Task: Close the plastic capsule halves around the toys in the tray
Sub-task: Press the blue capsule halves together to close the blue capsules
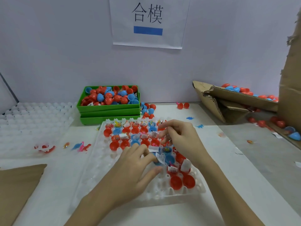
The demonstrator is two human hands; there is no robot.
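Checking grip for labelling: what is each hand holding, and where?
The left hand pinches a blue capsule half at its near rim. The right hand hovers above; whether it holds anything cannot be told.

Red and blue capsule halves (pixel 189 181), seemingly translucent-white tray (pixel 192 192)

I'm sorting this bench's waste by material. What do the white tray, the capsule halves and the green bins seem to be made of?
White tray: thin translucent plastic, apparently moulded, with glossy cups.
Capsule halves: smooth, shiny, opaque red or blue hard plastic, showing highlights.
Green bins: opaque rigid plastic, duller sheen, straight walls.
All judged by look only.
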